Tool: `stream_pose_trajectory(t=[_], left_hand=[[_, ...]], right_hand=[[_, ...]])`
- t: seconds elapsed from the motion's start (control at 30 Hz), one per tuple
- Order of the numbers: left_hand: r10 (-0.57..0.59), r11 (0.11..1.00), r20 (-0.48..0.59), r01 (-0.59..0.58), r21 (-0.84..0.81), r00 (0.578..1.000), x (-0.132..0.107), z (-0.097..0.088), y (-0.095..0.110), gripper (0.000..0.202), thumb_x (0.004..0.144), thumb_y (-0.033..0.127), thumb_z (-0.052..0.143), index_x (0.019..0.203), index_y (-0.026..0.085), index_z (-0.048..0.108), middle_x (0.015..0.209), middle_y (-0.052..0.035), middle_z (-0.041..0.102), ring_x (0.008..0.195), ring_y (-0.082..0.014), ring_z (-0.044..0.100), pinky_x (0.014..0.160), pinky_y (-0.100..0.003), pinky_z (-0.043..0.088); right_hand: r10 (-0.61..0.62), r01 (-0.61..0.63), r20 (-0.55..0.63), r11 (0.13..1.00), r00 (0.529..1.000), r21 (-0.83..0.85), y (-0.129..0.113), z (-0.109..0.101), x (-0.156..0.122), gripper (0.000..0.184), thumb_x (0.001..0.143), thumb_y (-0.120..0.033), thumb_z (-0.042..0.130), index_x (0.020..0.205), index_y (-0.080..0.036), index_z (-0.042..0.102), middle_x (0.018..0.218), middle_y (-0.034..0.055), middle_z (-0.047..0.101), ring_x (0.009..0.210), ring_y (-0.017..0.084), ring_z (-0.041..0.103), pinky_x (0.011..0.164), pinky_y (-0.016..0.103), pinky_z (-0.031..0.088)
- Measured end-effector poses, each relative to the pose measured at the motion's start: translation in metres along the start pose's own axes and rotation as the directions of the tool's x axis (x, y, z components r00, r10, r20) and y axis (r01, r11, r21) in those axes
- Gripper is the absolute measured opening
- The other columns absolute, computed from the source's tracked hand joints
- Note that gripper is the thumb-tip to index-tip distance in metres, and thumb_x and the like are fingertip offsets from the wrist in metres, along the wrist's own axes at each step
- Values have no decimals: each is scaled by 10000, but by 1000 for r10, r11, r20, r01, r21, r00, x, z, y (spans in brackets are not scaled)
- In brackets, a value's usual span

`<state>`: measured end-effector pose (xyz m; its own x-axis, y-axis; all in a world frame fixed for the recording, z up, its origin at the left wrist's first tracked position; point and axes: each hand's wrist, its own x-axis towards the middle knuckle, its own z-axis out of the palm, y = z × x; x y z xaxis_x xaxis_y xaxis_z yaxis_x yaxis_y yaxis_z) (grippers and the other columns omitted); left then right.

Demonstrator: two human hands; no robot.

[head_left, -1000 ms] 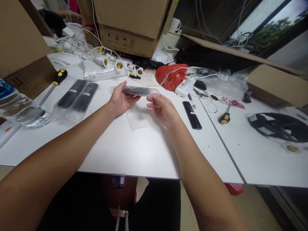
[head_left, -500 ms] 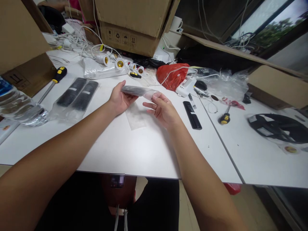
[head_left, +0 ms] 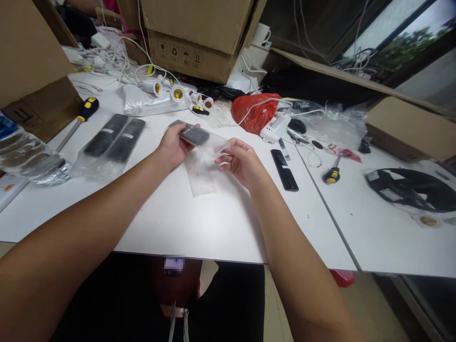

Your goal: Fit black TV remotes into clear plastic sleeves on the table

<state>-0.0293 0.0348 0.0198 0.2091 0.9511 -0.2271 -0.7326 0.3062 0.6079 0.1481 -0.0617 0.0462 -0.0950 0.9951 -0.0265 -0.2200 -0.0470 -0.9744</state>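
My left hand [head_left: 171,148] grips the left end of a dark remote control inside a clear plastic sleeve [head_left: 199,137], held just above the white table [head_left: 199,223]. My right hand [head_left: 239,161] pinches the sleeve's empty right end. The remote sits pushed toward the left end of the sleeve. Under my hands an empty clear bag [head_left: 201,175] lies flat on the table. A bare black remote [head_left: 284,170] lies right of my right hand.
Two bagged remotes [head_left: 114,138] and a yellow-handled screwdriver [head_left: 79,121] lie at the left beside a water bottle [head_left: 24,156]. Cardboard boxes [head_left: 199,33], lamp sockets [head_left: 167,90], a red bag [head_left: 253,112] and cables crowd the back. A short screwdriver [head_left: 333,173] and a black coil [head_left: 409,187] lie at the right.
The sleeve has turned from edge-on to show its flat face, and it tilts down to the right. My right hand has closed on its free end. Both hands dropped slightly.
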Motion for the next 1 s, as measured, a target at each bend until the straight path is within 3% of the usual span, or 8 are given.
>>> stream_pose_trajectory(t=[0.13,0.27,0.37,0.5,0.6,0.73,0.87,1.0], left_hand=[[49,998,-1,-49,-41,999,1,0,2,101,994,204,487,1026,159,571,928,-75,773,793,-170,734,727,-264,592],[82,994,28,-80,-71,996,0,1,2,149,1005,233,510,1098,155,598,963,-80,781,851,-189,754,799,-288,608],[97,994,26,-95,-59,995,1,0,2,149,992,231,540,1107,166,609,1016,-93,783,889,-204,761,808,-297,615],[124,992,29,-122,-38,992,5,-1,2,156,988,233,547,1124,175,595,1037,-97,783,910,-222,765,831,-329,618],[151,988,53,-150,-23,987,7,-2,3,127,1003,246,532,1104,189,584,1023,-79,784,920,-227,768,862,-352,612],[167,986,87,-167,-8,982,4,-2,5,148,1003,234,537,1138,197,584,1035,-71,786,932,-229,772,888,-365,604],[176,984,104,-177,3,979,3,-3,9,195,997,234,547,1180,185,592,1065,-81,787,919,-236,775,877,-369,607],[166,986,102,-168,16,981,6,-4,11,215,990,235,552,1194,179,594,1115,-93,778,954,-241,772,897,-375,602]], right_hand=[[-40,25,-162,995,986,-96,4,0,5,178,755,-236,712,765,-195,539,787,-25,668,526,80,621,495,207,544],[-11,-39,-296,986,955,-160,13,7,12,205,835,-354,686,818,-218,533,732,-40,616,516,116,629,487,274,583],[-125,10,-334,945,934,-327,20,8,14,237,929,-420,593,808,-219,558,678,-31,602,478,110,600,460,254,561],[-228,58,-308,878,924,-475,19,6,11,277,957,-328,534,718,-197,580,674,1,633,461,106,583,420,226,521],[-10,-72,-298,962,955,-262,13,10,6,153,920,-237,577,778,-184,599,786,34,700,547,127,654,480,250,579],[297,-296,-86,955,951,17,8,16,1,66,890,-128,623,929,-117,675,890,95,749,637,126,704,604,233,630],[375,-375,18,926,927,45,5,14,-1,92,880,-100,628,895,-73,715,782,73,727,584,100,681,582,178,610],[406,-403,79,914,911,-53,-3,1,-4,128,819,-94,626,902,-91,723,849,87,751,583,116,686,546,209,608]])
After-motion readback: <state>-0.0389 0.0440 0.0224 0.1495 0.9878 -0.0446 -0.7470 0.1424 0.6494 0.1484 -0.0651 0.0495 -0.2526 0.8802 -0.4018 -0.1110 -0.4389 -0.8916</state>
